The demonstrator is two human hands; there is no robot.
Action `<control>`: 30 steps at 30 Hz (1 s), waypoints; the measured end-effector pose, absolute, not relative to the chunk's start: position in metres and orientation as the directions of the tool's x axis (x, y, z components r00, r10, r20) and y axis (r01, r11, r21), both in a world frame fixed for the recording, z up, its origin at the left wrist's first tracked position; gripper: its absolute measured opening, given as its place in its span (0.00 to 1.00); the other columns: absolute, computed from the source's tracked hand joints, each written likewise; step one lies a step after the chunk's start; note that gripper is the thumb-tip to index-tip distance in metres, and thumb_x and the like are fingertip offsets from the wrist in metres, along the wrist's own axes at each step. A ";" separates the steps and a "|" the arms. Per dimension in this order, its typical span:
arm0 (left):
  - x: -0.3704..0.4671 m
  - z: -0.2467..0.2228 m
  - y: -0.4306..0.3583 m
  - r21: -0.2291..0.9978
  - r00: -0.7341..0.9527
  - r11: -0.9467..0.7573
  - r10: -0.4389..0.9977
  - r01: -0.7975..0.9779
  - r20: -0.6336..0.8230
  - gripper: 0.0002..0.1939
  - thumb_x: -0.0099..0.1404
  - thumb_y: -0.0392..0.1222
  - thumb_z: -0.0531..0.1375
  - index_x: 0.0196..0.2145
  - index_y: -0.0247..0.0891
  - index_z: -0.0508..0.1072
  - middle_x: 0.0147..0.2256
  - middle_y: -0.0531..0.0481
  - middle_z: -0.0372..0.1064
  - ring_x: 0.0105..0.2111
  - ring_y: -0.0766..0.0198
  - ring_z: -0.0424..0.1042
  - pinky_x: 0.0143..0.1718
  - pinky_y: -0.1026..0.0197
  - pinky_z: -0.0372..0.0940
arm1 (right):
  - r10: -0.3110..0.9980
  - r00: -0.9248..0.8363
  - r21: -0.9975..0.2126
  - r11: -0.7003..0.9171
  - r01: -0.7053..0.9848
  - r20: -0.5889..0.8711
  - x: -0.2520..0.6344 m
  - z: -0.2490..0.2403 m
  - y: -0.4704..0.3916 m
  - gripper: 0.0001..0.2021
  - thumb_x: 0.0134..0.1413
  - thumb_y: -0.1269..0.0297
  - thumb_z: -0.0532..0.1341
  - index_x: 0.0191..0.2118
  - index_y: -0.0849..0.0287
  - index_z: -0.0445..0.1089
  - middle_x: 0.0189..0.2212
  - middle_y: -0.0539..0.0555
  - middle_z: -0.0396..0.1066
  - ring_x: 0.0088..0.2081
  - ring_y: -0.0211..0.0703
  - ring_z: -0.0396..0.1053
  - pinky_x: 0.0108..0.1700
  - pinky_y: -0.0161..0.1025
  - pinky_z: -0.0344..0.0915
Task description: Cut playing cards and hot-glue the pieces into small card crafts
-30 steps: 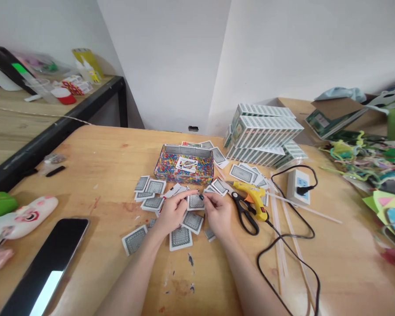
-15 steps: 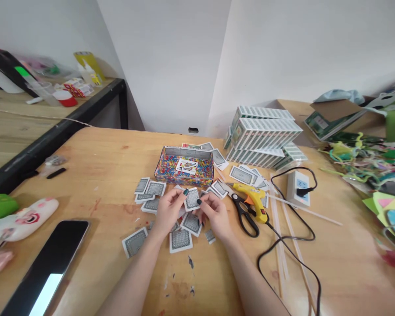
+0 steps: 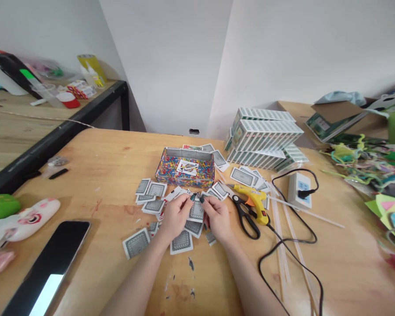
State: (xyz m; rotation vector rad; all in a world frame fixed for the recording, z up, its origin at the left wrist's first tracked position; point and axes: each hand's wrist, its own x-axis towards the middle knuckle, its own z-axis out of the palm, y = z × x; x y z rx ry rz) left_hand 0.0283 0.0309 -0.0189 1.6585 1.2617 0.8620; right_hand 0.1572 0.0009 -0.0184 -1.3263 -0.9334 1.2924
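Note:
Between my left hand [image 3: 177,215] and my right hand [image 3: 216,216], a playing card [image 3: 196,211] is pinched at its upper edge, its grey patterned back facing me. Both thumbs, with dark green nails, press near each other on the card's top. Under and around my hands lie several loose cards, among them one face-down card [image 3: 181,242] and another [image 3: 136,243] by my left wrist. Just beyond my hands stands an open box [image 3: 184,180] with a multicoloured pattern, grey card backs along its far wall and a face-up card [image 3: 187,167] inside.
Right of my hands lie black-handled scissors [image 3: 245,217] and a yellow glue gun [image 3: 256,202], its cord running to a power strip [image 3: 299,191]. Clear glue sticks [image 3: 279,237] lie nearby. Stacked striped boxes [image 3: 266,134] stand behind. A phone [image 3: 49,267] lies at left.
My hands have drawn closer together, and the held card has shifted slightly right and down. Both thumbs now meet at its top edge. Face-up cards beyond my left hand show more.

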 end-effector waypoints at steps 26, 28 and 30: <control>0.028 -0.022 0.033 0.979 -0.008 0.012 1.000 0.204 -0.011 0.15 0.58 0.48 0.54 0.21 0.37 0.61 0.18 0.58 0.54 0.19 0.71 0.56 0.20 0.68 0.52 | 0.987 -0.089 -0.979 -0.143 -0.146 -0.130 0.160 -0.015 0.000 0.13 0.51 0.56 0.56 0.23 0.58 0.60 0.13 0.45 0.63 0.12 0.30 0.54 0.15 0.29 0.51; 0.025 -0.021 0.035 0.992 0.027 0.076 0.997 0.100 -0.079 0.16 0.58 0.50 0.54 0.20 0.37 0.62 0.17 0.58 0.57 0.17 0.71 0.57 0.18 0.68 0.53 | 0.990 -0.077 -0.979 -0.131 -0.158 -0.120 0.160 -0.015 0.001 0.13 0.51 0.56 0.56 0.24 0.59 0.61 0.14 0.45 0.63 0.13 0.30 0.55 0.15 0.29 0.51; 0.024 -0.018 0.035 0.988 0.140 0.152 0.978 0.037 -0.156 0.14 0.57 0.50 0.56 0.23 0.36 0.64 0.17 0.57 0.61 0.15 0.70 0.60 0.16 0.67 0.56 | 0.993 -0.038 -0.978 -0.114 -0.177 -0.109 0.160 -0.014 0.001 0.13 0.52 0.55 0.56 0.26 0.59 0.62 0.16 0.46 0.64 0.14 0.30 0.56 0.16 0.29 0.53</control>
